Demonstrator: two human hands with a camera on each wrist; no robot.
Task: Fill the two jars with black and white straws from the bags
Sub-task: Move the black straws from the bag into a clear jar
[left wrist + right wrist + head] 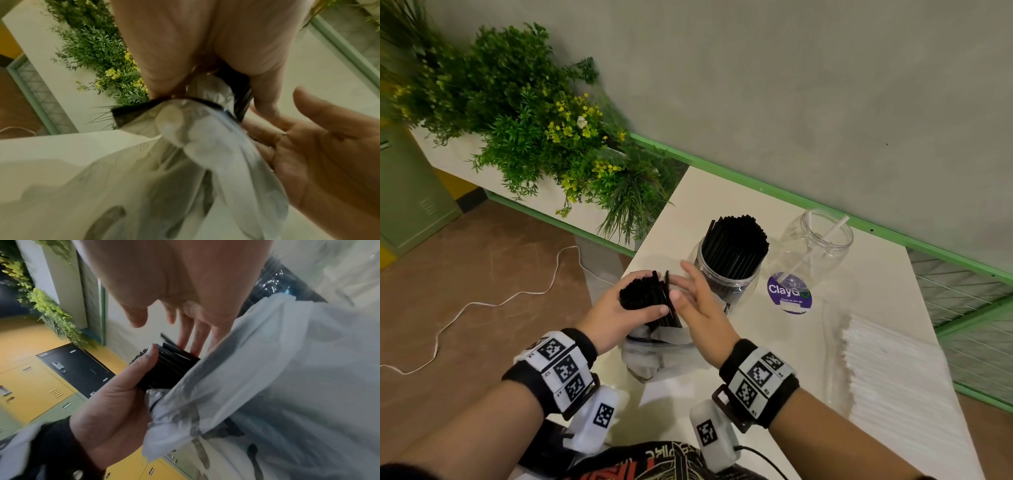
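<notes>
My left hand (650,293) grips a bundle of black straws (642,296) that sticks up out of a crumpled clear plastic bag (654,353). My right hand (681,281) is open, its straight fingers against the bundle's right side. The wrist views show the same bundle (168,369), the bag (205,129) and the open right hand (329,146). Behind the hands stands a clear jar (726,277) packed with black straws. To its right is a second clear jar (815,246) holding two white straws. A bag of white straws (887,377) lies at the right of the table.
The white table (722,195) stands against a grey wall with a green rail (756,185). A purple round sticker (789,294) lies by the second jar. A planter of green plants (534,137) is to the left, and a white cable (500,301) lies on the brown floor.
</notes>
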